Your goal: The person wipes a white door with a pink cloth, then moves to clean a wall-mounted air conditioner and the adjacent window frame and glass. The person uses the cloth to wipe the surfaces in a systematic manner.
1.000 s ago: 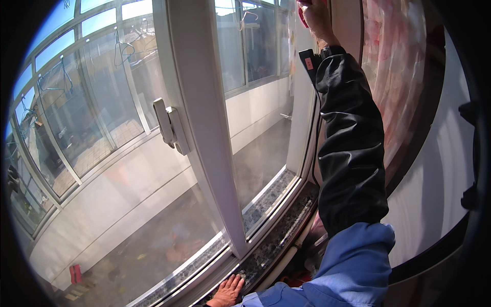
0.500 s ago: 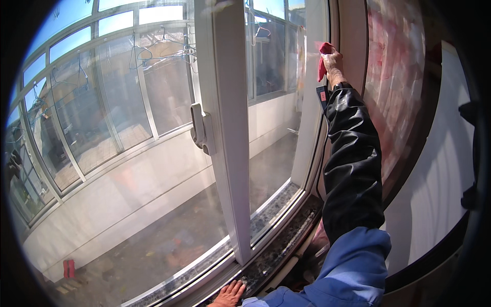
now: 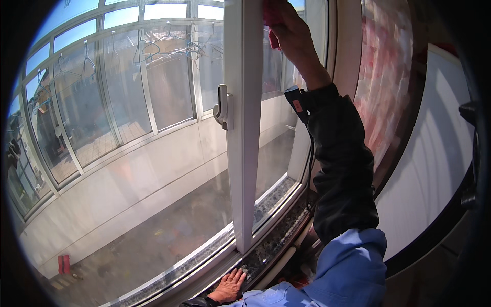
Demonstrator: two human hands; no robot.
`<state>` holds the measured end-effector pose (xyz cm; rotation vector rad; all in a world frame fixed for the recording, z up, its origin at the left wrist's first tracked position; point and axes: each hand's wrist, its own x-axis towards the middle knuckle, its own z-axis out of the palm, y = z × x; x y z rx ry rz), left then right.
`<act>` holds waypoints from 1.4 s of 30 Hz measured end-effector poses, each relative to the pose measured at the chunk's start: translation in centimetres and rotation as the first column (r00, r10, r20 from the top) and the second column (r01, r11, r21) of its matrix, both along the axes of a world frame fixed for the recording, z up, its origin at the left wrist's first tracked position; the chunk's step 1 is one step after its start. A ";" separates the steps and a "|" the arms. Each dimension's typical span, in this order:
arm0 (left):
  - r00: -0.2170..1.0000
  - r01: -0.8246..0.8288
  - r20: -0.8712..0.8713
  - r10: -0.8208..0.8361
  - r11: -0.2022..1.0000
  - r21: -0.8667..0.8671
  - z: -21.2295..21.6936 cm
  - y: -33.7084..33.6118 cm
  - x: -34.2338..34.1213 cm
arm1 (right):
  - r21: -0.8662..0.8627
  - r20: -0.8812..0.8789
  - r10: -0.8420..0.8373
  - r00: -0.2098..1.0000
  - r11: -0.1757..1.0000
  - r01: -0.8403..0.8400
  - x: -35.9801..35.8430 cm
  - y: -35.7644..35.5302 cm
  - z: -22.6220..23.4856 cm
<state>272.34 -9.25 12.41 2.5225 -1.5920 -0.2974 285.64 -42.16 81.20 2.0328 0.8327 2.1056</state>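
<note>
My right hand is raised high, its fingers closed around a red cloth. The cloth is against the narrow right-hand window pane or just by the edge of the white window post; part of it runs out at the top of the view. A small black device is strapped at my right wrist. My left hand lies flat with fingers spread on the dark speckled sill, close to the foot of the post. A white latch handle sits on the post's left side.
Beyond the glass runs a white low wall under a row of outer windows, with wire hangers hanging there. A red object stands on the far floor at lower left. To the right are a reddish curtain and a white panel.
My right hand with the cloth has moved left and up, from the right-hand frame toward the post. My left hand stays on the sill. The view has shifted slightly.
</note>
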 end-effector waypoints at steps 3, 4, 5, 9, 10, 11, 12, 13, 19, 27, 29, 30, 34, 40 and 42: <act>0.999 -0.015 -0.039 0.016 1.000 0.016 0.6 -0.1 -0.2 | 0.155 -0.165 0.194 0.967 0.973 -0.169 -0.8 -0.1 -13.4; 0.999 -0.013 -0.035 0.014 0.999 0.029 0.7 -0.1 -0.2 | 0.177 -0.146 0.161 0.976 0.975 -0.135 -1.2 0.5 -18.0; 0.999 -0.011 -0.032 0.013 0.999 0.041 0.8 -0.1 -0.2 | 0.211 -0.166 0.108 0.980 0.975 -0.072 -1.5 1.2 -22.1; 1.000 -0.005 -0.024 0.006 0.999 0.051 1.0 -0.1 -0.3 | 0.390 -0.320 0.297 0.900 0.907 -0.161 -2.6 2.9 -29.0; 0.999 -0.010 -0.046 0.010 1.000 0.018 1.0 -0.1 -0.3 | 0.379 -0.287 0.338 0.896 0.899 -0.218 -2.9 2.8 -28.1; 1.000 -0.005 0.002 0.005 0.998 0.057 1.1 -0.1 -0.3 | 0.263 -0.209 0.273 0.939 0.941 -0.214 -2.5 2.2 -25.5; 1.000 -0.007 -0.023 0.008 0.999 0.048 1.2 -0.1 -0.3 | 0.271 -0.178 0.257 0.950 0.941 -0.203 -2.4 1.8 -22.7; 0.999 -0.005 -0.039 0.007 0.999 0.045 1.2 -0.2 -0.2 | 0.326 -0.154 0.357 0.921 0.899 -0.293 -1.9 1.5 -19.3; 1.000 -0.014 0.012 0.013 0.999 0.044 1.5 -0.3 -0.5 | 0.320 -0.193 0.495 0.847 0.848 -0.423 -0.7 0.7 -13.4; 0.998 -0.059 0.000 0.060 0.996 0.072 1.7 -0.4 -0.8 | 0.377 -0.273 0.215 0.938 0.921 -0.101 -2.9 2.4 -35.0; 0.999 -0.052 -0.006 0.053 0.995 0.086 1.8 -0.5 -0.8 | 0.383 -0.227 0.141 0.964 0.923 -0.045 -1.9 -0.4 -33.3; 0.999 -0.052 0.014 0.051 0.995 0.083 1.8 -0.6 -0.8 | 0.513 -0.242 0.220 0.945 0.856 -0.069 -1.0 -2.7 -30.9; 0.998 -0.052 -0.031 0.055 0.994 0.092 2.1 -0.6 -0.8 | 0.755 -0.273 0.494 0.826 0.641 -0.133 1.3 -5.7 -23.9; 0.998 -0.045 -0.027 0.049 0.989 0.144 2.7 -0.9 -0.7 | 0.203 -0.112 0.332 0.937 0.930 -0.305 1.8 -3.7 -22.7; 0.997 -0.056 -0.039 0.063 0.988 0.146 2.8 -0.9 -0.7 | 0.432 -0.209 0.332 0.920 0.875 -0.218 3.1 -8.5 -18.3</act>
